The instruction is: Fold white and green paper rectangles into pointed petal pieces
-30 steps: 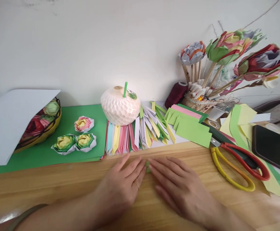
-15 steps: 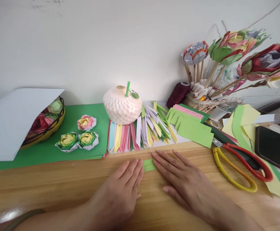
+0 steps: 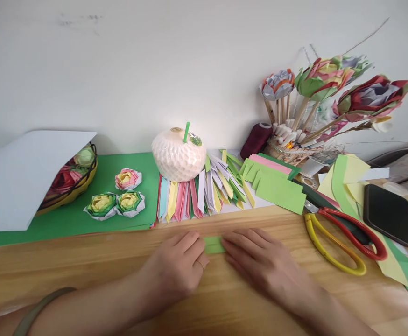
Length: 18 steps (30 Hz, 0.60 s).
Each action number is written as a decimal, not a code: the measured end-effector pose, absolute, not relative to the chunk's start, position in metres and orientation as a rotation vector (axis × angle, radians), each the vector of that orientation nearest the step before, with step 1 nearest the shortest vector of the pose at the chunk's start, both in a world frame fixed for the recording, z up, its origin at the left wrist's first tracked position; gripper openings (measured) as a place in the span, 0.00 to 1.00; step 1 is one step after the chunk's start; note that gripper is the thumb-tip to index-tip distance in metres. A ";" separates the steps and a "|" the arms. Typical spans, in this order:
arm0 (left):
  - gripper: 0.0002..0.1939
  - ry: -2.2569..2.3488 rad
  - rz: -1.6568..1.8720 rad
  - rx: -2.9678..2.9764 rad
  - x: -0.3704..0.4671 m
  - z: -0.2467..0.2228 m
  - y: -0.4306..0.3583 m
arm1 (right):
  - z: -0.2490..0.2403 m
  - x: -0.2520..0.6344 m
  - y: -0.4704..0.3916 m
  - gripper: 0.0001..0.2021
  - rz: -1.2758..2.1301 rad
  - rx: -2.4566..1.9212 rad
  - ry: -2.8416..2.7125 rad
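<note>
Left of the scissors (image 3: 326,213), the left hand (image 3: 183,263) and right hand (image 3: 265,261) hold opposite ends of a green paper strip (image 3: 214,244) — uneven pull or pressure could skew it.

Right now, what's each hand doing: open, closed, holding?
Left hand: fingers curled at the green strip's left end; pinch can't be told.
Right hand: palm down, fingertips at its right end; grip can't be told.

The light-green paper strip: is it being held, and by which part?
The light-green paper strip is touched at both ends, left by the left grip, right by the right grip; pinched or only pressed, I cannot tell.
</note>
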<state>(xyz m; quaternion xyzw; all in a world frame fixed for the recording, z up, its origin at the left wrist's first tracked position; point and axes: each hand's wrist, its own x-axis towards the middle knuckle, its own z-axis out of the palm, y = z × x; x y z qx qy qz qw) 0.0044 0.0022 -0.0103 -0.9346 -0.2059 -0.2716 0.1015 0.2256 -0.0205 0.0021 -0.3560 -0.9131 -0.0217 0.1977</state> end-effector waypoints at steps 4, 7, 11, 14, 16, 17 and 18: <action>0.14 -0.619 -0.700 -2.853 0.004 -0.008 0.002 | 0.004 0.223 -0.023 0.17 -0.045 -0.917 -2.572; 0.14 -0.632 -0.692 -2.853 0.004 -0.010 0.002 | 0.002 0.224 -0.023 0.17 -0.019 -0.912 -2.565; 0.14 -0.743 -0.774 -2.891 0.007 -0.011 0.005 | -0.002 0.223 -0.021 0.14 0.129 -1.027 -2.504; 0.14 -0.914 -0.801 -2.959 0.008 -0.008 0.007 | -0.005 0.220 -0.019 0.15 0.187 -1.092 -2.469; 0.12 -1.044 -0.790 -2.999 0.007 -0.007 0.009 | -0.007 0.219 -0.017 0.15 0.196 -1.117 -2.455; 0.11 -1.105 -0.772 -3.019 0.006 -0.007 0.010 | -0.008 0.218 -0.016 0.15 0.202 -1.129 -2.446; 0.10 -1.163 -0.750 -3.038 0.006 -0.006 0.010 | -0.009 0.217 -0.016 0.15 0.209 -1.149 -2.434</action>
